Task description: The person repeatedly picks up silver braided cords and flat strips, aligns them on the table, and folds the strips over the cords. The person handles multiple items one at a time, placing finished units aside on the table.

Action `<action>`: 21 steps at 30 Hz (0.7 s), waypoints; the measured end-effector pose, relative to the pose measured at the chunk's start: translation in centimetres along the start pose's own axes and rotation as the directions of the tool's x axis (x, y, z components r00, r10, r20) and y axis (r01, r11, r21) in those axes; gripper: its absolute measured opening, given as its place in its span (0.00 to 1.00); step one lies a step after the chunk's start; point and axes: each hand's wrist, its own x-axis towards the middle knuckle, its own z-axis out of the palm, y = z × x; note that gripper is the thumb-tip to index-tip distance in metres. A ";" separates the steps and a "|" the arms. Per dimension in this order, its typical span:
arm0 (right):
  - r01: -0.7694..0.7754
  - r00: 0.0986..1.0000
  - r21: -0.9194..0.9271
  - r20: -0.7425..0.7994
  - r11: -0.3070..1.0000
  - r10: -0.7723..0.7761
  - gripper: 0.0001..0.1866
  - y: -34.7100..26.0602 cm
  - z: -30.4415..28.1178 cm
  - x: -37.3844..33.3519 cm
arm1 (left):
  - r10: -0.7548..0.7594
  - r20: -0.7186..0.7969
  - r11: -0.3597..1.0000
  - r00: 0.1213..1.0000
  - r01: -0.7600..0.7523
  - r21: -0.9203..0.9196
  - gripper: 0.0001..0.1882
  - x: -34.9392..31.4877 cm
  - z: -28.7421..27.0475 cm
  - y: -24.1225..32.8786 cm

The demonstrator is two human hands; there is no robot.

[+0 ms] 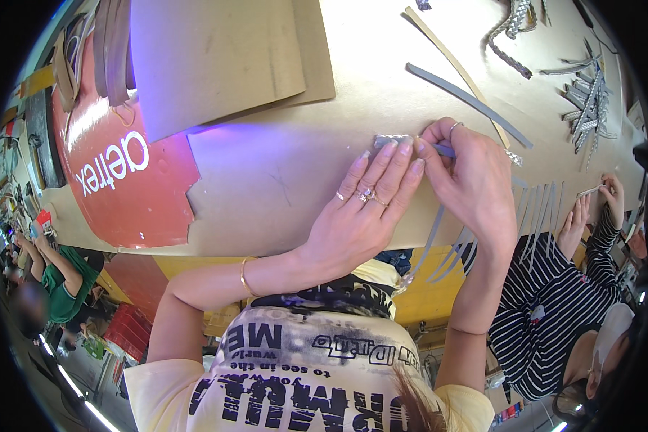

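Observation:
My left hand lies flat on the table with its fingers stretched out. Its fingertips press on a short silvery braided strip. Just to the right, my right hand pinches a narrow grey-blue strip between thumb and fingers, at the braid's right end. Other thin grey strips hang over the near table edge below my right wrist. Beyond my right hand lie a loose dark grey strip and a tan strip.
Brown board sheets and a red panel cover the table's left part. Braided pieces lie in a pile at the far right, with darker braids further back. A co-worker in a striped top works close on my right.

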 end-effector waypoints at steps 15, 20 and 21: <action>-0.001 1.000 0.118 -0.031 0.993 0.004 0.13 3.5 -1.8 -0.4 | -0.031 0.068 0.990 0.997 0.021 0.138 0.22 0.6 0.7 0.7; -0.007 0.999 0.050 -0.043 0.999 0.009 0.12 3.4 -1.6 -0.3 | -0.034 0.042 0.985 0.999 0.026 0.171 0.23 0.9 0.6 0.6; -0.002 0.999 0.044 -0.047 0.999 0.004 0.12 3.3 -1.6 -0.3 | -0.033 0.036 0.982 0.999 0.026 0.185 0.23 1.0 0.6 0.6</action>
